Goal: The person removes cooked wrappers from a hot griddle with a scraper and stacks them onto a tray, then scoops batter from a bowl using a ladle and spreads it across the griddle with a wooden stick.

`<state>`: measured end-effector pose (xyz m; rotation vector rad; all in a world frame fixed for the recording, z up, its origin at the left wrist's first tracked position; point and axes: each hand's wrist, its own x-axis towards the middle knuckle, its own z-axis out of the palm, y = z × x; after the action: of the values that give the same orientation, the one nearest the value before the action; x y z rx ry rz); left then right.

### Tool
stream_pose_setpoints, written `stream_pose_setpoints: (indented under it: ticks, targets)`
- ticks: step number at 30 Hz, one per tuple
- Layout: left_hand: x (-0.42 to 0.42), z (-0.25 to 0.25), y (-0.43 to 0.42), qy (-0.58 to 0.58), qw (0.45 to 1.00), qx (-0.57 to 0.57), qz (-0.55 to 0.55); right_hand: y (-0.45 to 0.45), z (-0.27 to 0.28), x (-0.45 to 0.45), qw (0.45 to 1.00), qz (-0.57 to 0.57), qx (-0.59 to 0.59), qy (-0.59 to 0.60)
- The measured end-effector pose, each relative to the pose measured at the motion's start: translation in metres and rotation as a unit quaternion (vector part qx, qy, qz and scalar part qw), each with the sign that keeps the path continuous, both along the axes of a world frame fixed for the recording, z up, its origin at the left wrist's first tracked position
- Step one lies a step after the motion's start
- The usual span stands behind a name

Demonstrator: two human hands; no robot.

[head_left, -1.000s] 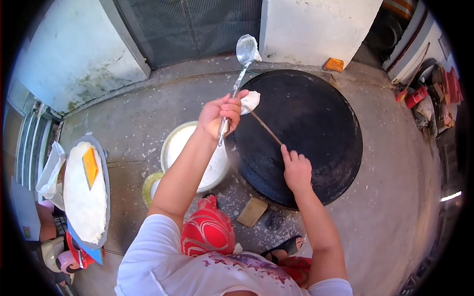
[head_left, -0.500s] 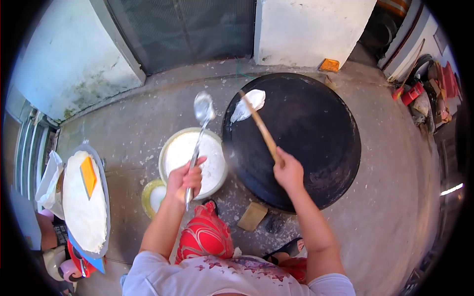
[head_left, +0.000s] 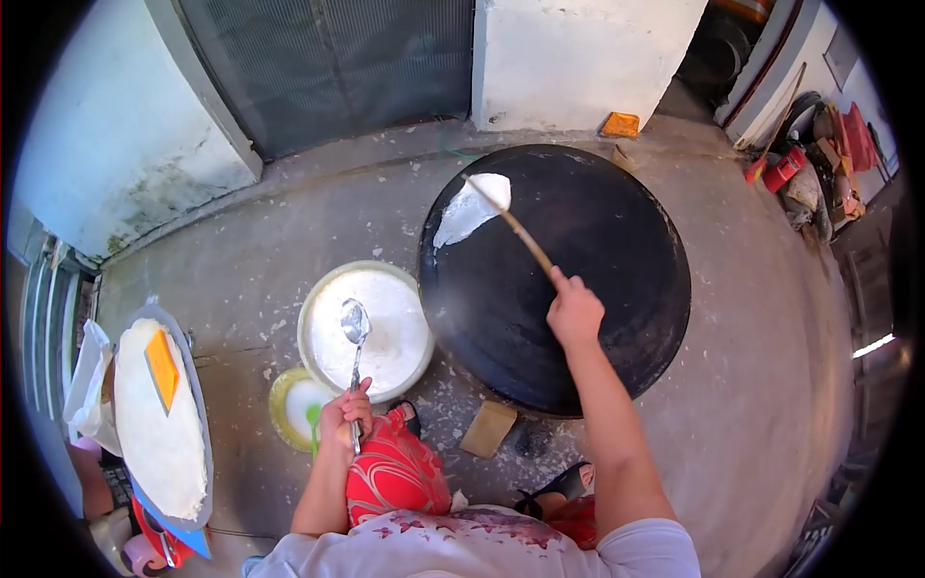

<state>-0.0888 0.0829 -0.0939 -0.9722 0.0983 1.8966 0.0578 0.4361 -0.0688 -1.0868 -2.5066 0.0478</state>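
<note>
White batter (head_left: 461, 220) lies spread near the far left edge of your black griddle (head_left: 597, 279), the wooden stick (head_left: 525, 238) crossing over it. Your right hand (head_left: 575, 313) grips that stick; your left hand (head_left: 347, 416) is wrapped round a metal ladle (head_left: 355, 323) (its bowl above the pale basin (head_left: 304, 337), from your view).

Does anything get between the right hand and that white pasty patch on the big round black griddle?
Nothing visible. The slim brown wooden stick in the right hand reaches over the white pasty patch, with only bare black griddle in between.
</note>
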Motion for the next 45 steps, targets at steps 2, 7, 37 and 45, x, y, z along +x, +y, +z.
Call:
stream_pose_setpoints:
  ticks: [2,7,37,45]
  targets:
    - [-0.002,-0.001,-0.001,-0.001,1.0,-0.004,0.0,0.003,0.001,-0.005,0.998,-0.029,-0.06,0.016]
    - [-0.004,-0.002,0.002,0.009,1.0,-0.001,-0.005,-0.035,0.003,-0.006,0.995,0.025,-0.092,0.03]
    - [-0.013,-0.014,0.003,-0.011,0.999,-0.026,-0.015,-0.013,0.016,-0.037,0.995,-0.012,-0.094,-0.007]
    - [-0.015,-0.017,-0.002,0.007,0.999,-0.041,-0.013,0.008,-0.013,-0.014,0.972,-0.091,-0.181,0.117]
